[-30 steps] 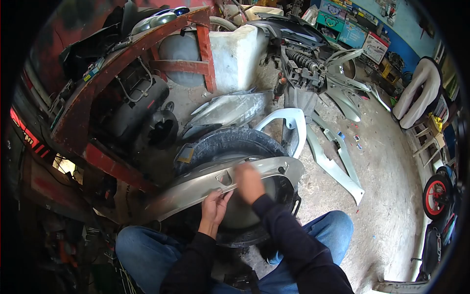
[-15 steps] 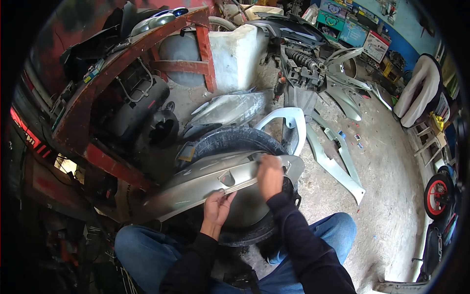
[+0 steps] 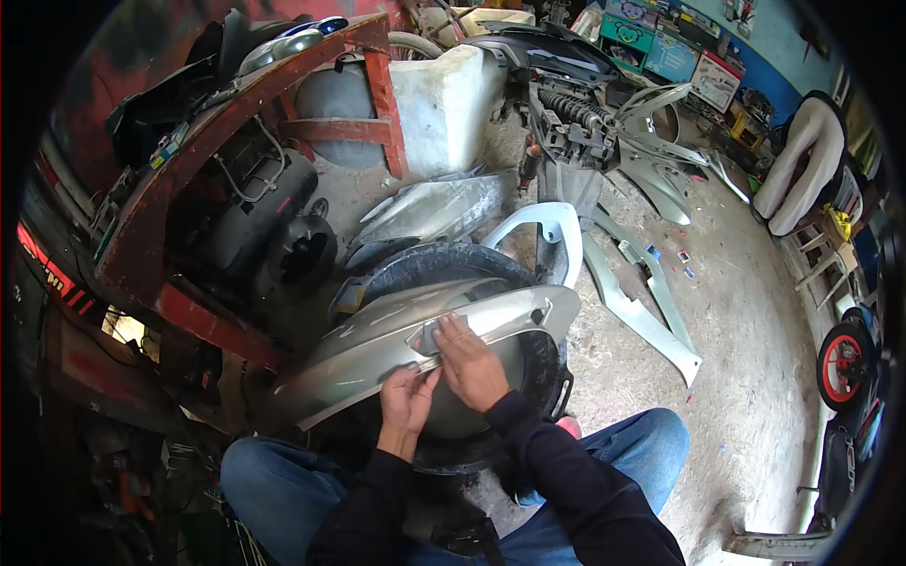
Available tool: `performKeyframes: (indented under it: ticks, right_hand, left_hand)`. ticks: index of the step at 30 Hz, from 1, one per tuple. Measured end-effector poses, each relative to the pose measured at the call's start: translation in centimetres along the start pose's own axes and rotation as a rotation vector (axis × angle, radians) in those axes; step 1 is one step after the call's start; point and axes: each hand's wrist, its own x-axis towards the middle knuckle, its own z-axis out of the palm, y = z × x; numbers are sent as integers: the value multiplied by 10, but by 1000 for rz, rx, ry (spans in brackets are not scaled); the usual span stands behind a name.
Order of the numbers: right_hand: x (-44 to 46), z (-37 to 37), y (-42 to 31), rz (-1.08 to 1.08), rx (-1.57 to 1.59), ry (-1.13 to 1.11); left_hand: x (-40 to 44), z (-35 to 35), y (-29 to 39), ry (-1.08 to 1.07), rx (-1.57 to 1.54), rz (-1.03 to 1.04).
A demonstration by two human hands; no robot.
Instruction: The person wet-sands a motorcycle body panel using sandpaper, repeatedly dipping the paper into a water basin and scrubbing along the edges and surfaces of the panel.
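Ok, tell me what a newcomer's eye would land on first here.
The long silvery panel at the centre, its lower edge pinched by the left hand, with the right hand's fingers over a small grey piece on its face. After that, the worn red wooden frame at upper left and the red-rimmed wheel at far right.

Dressed in dark long sleeves (image 3: pixel 585 481), nearly black with a navy cast where light falls. Looks softly creased along the forearms, finished with plain cuffs (image 3: pixel 506 415) of the same deep tone close to the wrists. Bare at the hands (image 3: pixel 472 366). Clad below in blue jeans (image 3: pixel 269 486), mid-toned denim, faded paler over the rounded knees (image 3: pixel 658 441) and darker along the folds.
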Motion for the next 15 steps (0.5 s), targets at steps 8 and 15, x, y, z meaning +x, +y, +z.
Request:
performKeyframes:
  ticks: [8,15]
  right_hand:
    - [-4,-5,28,170,-84,81]
    - [-7,-29,53,313,-123,-27]
  left_hand:
    - [-2,-8,-1,117,-9,42]
    - [-3,-9,-3,142,-23,51]
